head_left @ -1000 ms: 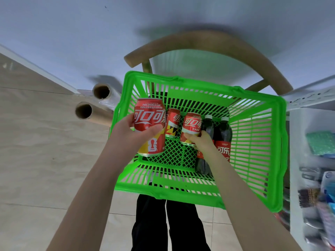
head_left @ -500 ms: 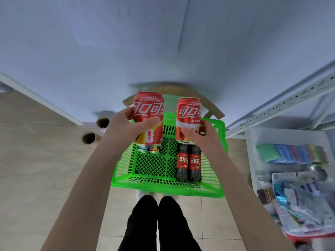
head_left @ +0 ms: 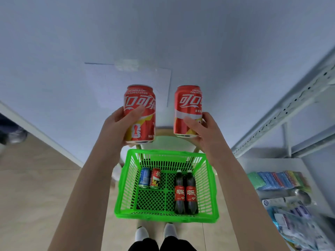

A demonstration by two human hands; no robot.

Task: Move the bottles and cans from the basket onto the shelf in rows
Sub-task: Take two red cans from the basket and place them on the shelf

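left hand [head_left: 116, 127] gripping FIFA can [head_left: 139, 113], right hand [head_left: 204, 131] gripping red can [head_left: 187, 109], probably cola

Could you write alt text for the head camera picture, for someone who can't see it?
Seen from above, a person's left hand and right hand each hold an upright red cola can raised above a green basket. A blue can, a red can and two dark cola bottles remain inside; a white shelf stands at right.
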